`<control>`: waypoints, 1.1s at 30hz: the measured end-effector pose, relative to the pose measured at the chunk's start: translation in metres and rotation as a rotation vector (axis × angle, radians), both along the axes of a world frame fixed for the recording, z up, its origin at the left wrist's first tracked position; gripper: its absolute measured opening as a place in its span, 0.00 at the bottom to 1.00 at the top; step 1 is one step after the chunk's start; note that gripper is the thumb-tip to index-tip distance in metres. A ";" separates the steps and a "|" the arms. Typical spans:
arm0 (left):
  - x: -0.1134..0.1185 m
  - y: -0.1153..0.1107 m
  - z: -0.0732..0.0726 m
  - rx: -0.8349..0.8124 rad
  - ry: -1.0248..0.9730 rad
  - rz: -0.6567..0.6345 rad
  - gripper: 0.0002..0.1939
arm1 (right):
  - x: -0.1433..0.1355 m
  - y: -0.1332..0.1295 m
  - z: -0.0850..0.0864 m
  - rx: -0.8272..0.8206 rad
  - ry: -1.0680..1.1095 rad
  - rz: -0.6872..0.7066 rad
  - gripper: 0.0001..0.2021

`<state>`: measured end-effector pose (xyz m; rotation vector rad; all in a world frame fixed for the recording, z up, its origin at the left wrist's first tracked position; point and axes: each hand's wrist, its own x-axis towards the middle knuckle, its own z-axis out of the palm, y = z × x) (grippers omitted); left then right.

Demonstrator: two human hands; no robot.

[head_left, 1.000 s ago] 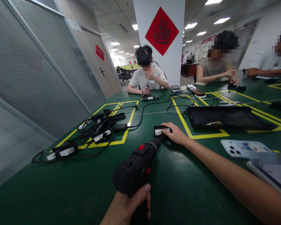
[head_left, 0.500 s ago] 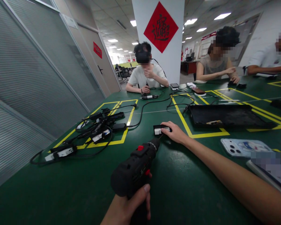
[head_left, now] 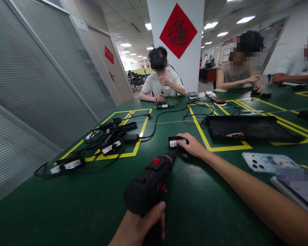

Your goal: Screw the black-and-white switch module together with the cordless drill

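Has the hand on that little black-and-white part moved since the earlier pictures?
No, the right hand shows no clear shift against the yellow tape; it's still on the black-and-white part.

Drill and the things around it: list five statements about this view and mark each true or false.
1. The left hand has its grip on the drill. True.
2. The phone lies with its camera lenses up. True.
3. The right hand rests on the phone. False: it is on the small part, well away from the phone.
4. The drill points toward the small part. True.
5. The black tray is left of the cables in the picture. False: the tray is right of them.
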<state>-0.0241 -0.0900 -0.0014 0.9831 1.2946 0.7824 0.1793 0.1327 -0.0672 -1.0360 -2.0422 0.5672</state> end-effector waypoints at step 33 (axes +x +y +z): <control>0.005 -0.005 0.012 0.036 0.023 0.059 0.29 | 0.000 -0.002 0.002 -0.009 0.005 0.007 0.17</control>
